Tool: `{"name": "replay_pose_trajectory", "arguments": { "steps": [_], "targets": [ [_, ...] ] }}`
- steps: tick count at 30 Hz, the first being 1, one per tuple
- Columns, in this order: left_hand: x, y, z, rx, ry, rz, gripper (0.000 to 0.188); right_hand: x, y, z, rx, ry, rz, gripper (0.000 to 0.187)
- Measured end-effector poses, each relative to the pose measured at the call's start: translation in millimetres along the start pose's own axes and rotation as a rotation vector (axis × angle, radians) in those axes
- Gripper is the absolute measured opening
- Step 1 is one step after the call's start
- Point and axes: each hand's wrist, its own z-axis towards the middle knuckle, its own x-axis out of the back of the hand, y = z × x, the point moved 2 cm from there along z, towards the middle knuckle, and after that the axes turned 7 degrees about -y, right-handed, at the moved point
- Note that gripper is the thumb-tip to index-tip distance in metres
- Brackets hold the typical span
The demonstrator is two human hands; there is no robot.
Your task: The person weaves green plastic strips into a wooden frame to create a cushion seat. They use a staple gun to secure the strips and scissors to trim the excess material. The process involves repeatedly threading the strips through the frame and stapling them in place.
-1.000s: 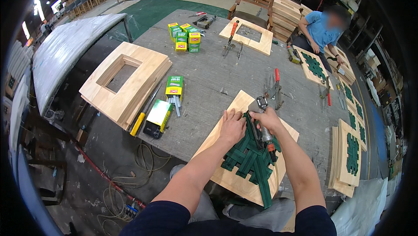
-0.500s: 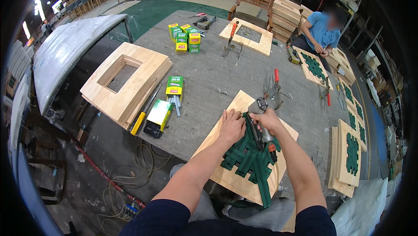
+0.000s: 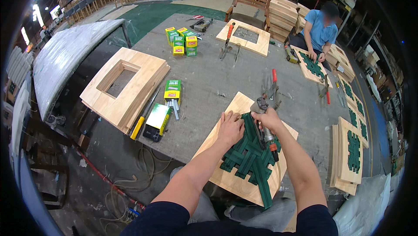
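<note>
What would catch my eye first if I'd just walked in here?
Probably the dark green woven straps on the wooden frame right in front of the person, beside a metal tool in the grip of the right hand. After that, perhaps the bright green-and-yellow boxes toward the far side of the grey table, and the stack of pale frames on the left.

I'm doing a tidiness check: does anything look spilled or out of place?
Mildly, yes. Loose metal strips spill from an open green-and-yellow box onto the table. A dark phone-like object sits right by the table's edge, where it might fall. One green strap end juts past the wooden frame, perhaps just untrimmed.
</note>
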Motion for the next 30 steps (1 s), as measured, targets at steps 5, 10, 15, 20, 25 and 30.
{"name": "replay_pose_trajectory", "arguments": {
  "steps": [5,10,15,20,25,30],
  "targets": [
    [2.8,-1.9,1.1,0.000,0.007,0.016,0.025,1.6,-0.6,2.3,0.035,-0.009,0.041,0.028],
    [0.9,2.7,1.7,-0.019,0.018,0.015,0.025,2.0,3.7,0.2,0.010,-0.014,0.003,0.026],
    [-0.1,-3.8,1.3,-0.009,-0.018,-0.001,0.026,20.7,7.2,-27.9,0.030,0.022,0.114,0.027],
    [-4.3,-0.8,-0.3,-0.014,0.003,-0.012,0.025,105.7,102.1,-97.7,-0.017,0.275,0.436,0.037],
    [-7.4,6.3,1.5,-0.023,-0.001,0.000,0.027,165.1,222.7,-182.8,-0.147,0.417,0.781,0.034],
    [5.4,11.8,-1.2,0.018,0.044,-0.170,0.030,172.2,272.3,-194.8,-0.228,0.385,0.856,0.040]
  ]
}}
